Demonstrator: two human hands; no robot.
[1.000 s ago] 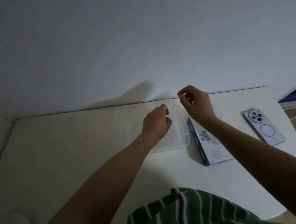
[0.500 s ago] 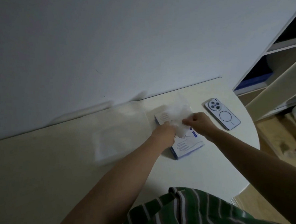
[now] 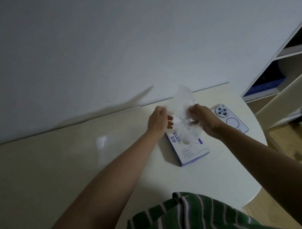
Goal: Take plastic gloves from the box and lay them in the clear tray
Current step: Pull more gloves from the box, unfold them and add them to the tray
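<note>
One plastic glove (image 3: 182, 107) is held up between both hands, above the far end of the box (image 3: 191, 152). Its lower part drapes onto the box top, and whether it is fully free of the opening cannot be told. The glove's left edge is pinched by the curled fingers of the left hand (image 3: 158, 122); its right edge is gripped by the right hand (image 3: 204, 122), fingers closed round the film.

Step judged: glove spread out for transfer; the lay-down in the clear tray (image 3: 102, 144) is not yet done. To do it well, the film should be kept lightly taut between the two pinches and lifted clear of the box so no second glove is dragged along. It should then be carried left and lowered flat, with both edges released together. A hard pull is to be avoided: the film is judged thin, limp, clingy and easily creased.

Glove: translucent, whitish, crinkled, no fixed shape. Box: flat rectangular card, white with blue edges, a glove outline and characters printed on top. Tray is seen only faintly, just left of the box, as a clear shallow rectangle with a pale glare; contents cannot be made out. All are carried by a smooth cream table (image 3: 44, 174) with a rounded right end. A glossy phone (image 3: 231, 120) is laid camera side up just right of the box.
</note>
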